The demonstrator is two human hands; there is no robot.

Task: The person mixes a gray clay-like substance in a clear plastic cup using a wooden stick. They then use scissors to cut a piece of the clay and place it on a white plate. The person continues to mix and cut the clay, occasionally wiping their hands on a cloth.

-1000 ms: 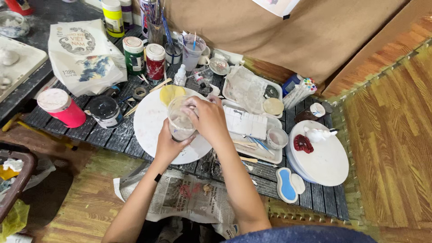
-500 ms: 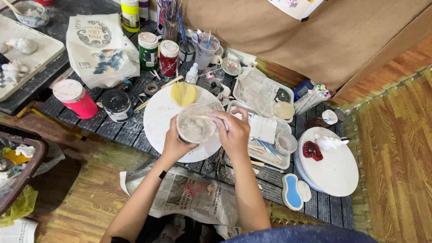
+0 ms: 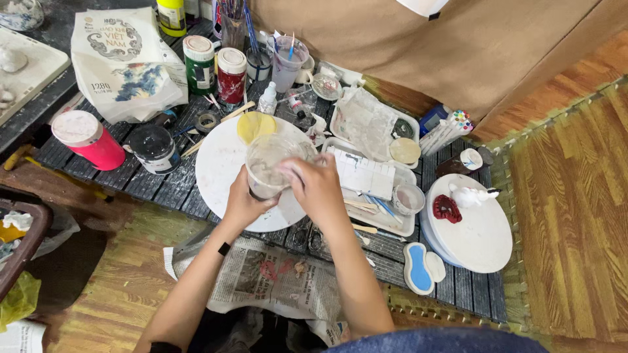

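A clear plastic cup [image 3: 270, 162] smeared with whitish paint is held over a round white board [image 3: 216, 170]. My left hand [image 3: 245, 201] grips its lower side. My right hand [image 3: 314, 186] is at the cup's right rim, with blurred fingers reaching into or against it. A yellow disc [image 3: 256, 125] lies at the board's far edge. What my right hand's fingers hold, if anything, is hidden.
Paint jars stand behind: green [image 3: 199, 64], red [image 3: 231, 74], pink [image 3: 89, 138], black [image 3: 152, 148]. White trays [image 3: 366, 124] with brushes lie right of the board. A second round board [image 3: 477, 229] carries a red shape and a white figurine. Newspaper [image 3: 275, 278] covers my lap.
The cup has tilted so its opening faces up toward me, and my right hand has moved from covering it to its right rim. The view has shifted slightly.
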